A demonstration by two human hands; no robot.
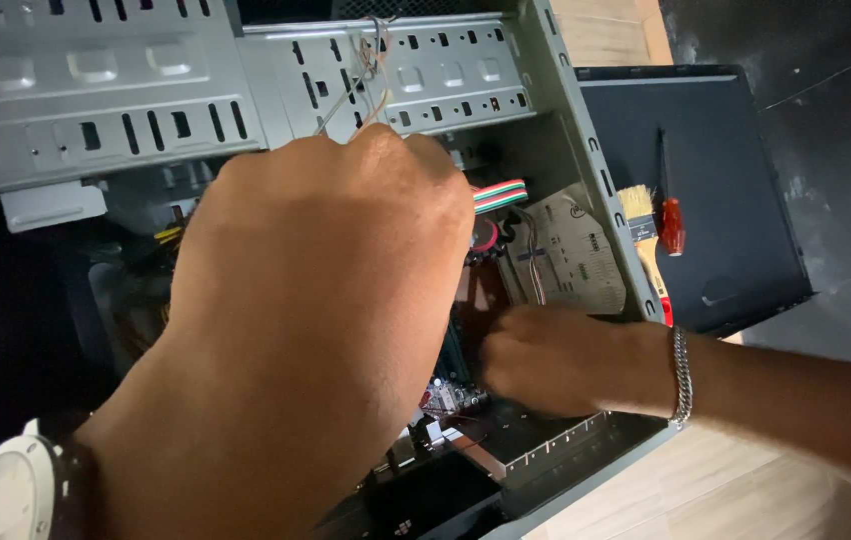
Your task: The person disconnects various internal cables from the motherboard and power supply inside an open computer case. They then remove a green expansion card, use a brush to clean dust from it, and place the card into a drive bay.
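The open computer case (566, 130) lies on its side, its interior crowded. The left hand (326, 300) fills the opening, grip hidden. The right hand (556, 360), fingers unseen, reaches the motherboard (451, 390). A paintbrush (646, 250) and screwdriver (671, 215) rest on the detached side panel (736, 200).

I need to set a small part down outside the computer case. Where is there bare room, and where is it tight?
The black side panel is bare right of the paintbrush and red screwdriver. The wooden floor below the right hand is also bare. Inside the computer case it is crowded: the left hand, the right hand and cables fill the opening.
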